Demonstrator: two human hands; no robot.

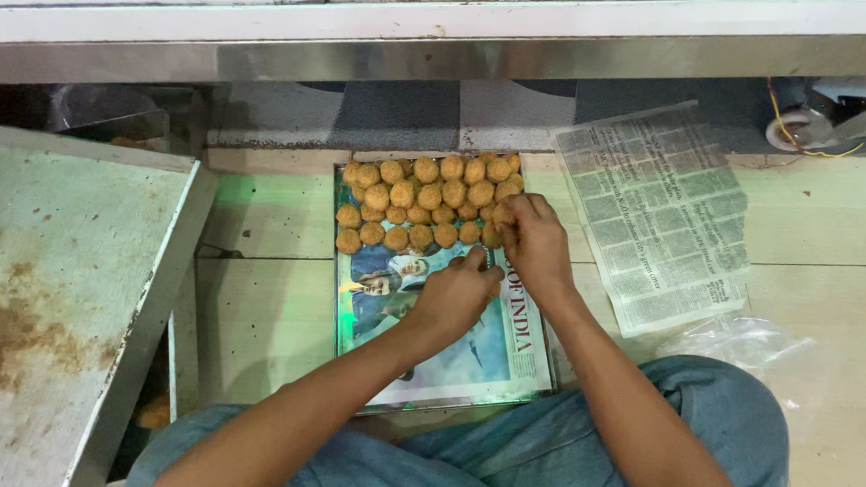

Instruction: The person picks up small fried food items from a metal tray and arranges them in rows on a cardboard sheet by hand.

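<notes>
Golden fried balls [426,201] on newspaper-lined tray [443,400]; both hands [533,242] touching them.

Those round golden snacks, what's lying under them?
The golden snacks sit on a colourful newspaper sheet lining a tray. The tray's bottom is covered by the paper.

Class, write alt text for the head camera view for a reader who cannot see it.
Two bare hands, left hand and right hand, meet at rows of golden fried balls on a newspaper-lined tray on the floor. A loose newspaper sheet lies alongside.
</notes>
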